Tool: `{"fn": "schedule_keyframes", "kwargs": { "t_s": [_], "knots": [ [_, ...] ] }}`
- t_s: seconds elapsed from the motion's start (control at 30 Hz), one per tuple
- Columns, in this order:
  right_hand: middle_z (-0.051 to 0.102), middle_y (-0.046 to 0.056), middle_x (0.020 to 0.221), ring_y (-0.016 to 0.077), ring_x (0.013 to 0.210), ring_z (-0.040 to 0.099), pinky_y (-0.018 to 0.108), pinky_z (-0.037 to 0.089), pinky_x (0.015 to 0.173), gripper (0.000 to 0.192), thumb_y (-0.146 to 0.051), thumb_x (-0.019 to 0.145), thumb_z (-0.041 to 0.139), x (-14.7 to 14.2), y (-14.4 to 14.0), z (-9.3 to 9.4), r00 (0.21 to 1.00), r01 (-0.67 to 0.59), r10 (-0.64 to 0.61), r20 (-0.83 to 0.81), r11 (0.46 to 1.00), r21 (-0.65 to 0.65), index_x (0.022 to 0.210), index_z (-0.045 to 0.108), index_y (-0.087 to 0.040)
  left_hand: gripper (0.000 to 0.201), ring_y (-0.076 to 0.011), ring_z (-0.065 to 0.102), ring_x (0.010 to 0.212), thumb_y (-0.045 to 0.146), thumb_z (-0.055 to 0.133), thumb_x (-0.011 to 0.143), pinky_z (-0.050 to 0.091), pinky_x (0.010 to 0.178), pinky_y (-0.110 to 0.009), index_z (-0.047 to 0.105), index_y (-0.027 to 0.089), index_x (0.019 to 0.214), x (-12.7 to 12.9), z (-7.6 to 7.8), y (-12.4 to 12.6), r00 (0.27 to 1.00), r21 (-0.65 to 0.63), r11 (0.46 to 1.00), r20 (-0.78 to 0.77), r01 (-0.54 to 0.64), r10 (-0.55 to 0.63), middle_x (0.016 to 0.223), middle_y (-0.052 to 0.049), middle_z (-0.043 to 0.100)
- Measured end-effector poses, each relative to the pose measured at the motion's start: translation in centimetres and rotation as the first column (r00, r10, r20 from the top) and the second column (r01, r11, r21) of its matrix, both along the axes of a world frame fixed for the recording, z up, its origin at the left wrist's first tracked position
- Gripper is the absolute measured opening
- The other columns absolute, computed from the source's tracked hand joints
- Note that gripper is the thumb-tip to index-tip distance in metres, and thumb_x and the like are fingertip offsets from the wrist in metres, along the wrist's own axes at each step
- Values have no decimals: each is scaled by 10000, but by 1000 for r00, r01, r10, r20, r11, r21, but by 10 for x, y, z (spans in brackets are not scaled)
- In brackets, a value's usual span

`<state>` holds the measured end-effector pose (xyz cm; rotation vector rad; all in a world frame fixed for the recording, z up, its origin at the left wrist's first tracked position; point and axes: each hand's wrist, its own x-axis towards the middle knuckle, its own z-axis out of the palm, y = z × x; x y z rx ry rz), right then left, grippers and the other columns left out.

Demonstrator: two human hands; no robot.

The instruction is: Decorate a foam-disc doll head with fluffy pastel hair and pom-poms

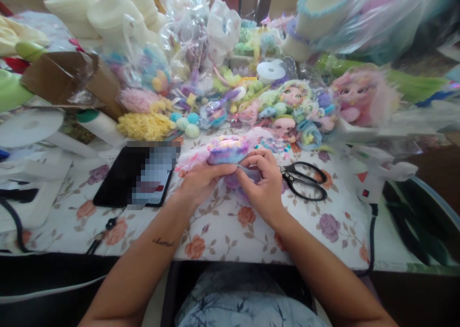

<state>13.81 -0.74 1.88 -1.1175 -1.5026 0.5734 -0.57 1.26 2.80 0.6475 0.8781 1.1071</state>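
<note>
Far left of the table (223,231), near its left edge: a white foam disc (28,126) and a black cable (14,221) over white sheets. Behind, toward the back-left corner, a cardboard box (68,78) w/ plastic wrap, and cream foam cups (115,11) stacked at the back edge. Next along, a yellow fluffy bundle (145,126) w/ a pink one just behind it, then 3 small pompoms (185,122) in blue and pale green. In front of those, a black tablet (125,178) lies flat on the floral cloth, screen blurred out.

Centre, approx mid-table and a bit toward the front edge: left hand (199,181) and right hand (264,186) meet on a fluffy toy piece (228,150). It's soft, fuzzy, purple-blue w/ pink and a yellowish patch on top, pale pink wisps trailing off to its left. Left-hand fingers curl under and round its near side, holding it; right-hand fingers are bent narrow, tips pinching a lilac bit at its lower right edge. Exact shape underneath: can't tell, hands cover it.

Just right of the right hand, black scissors (304,181) lie flat, blades pointing toward the hand. Behind, 2 pastel dolls (294,102) in a heap of trims, a white ribbon spool (271,71) farther back, a pink doll (355,99) right of them. Near the right edge, a white glue gun (373,174) w/ black cord.
</note>
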Motion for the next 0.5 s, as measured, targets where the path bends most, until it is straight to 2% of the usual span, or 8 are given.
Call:
{"fn": "schedule_keyframes", "kwargs": {
  "t_s": [0.27, 0.5],
  "knots": [
    [582, 30, 884, 202, 904, 591, 356, 520, 772, 68, -184, 810, 666, 0, 1, 0, 1000, 0, -1, 15, 1000, 19, 773, 625, -224, 290, -134, 695, 727, 72, 861, 591, 543, 734, -246, 759, 156, 849, 0, -1, 1, 1000, 3, 1000, 15, -25, 25, 784, 7, 765],
    [580, 24, 878, 193, 887, 589, 349, 507, 768, 71, -173, 810, 664, 0, 1, 0, 1000, -2, 2, 12, 1000, 24, 780, 623, -223, 271, -122, 665, 685, 103, 872, 585, 535, 692, -239, 764, 152, 828, 0, -5, 1, 998, 28, 998, -37, -48, 49, 752, 8, 740]
  ]
}}
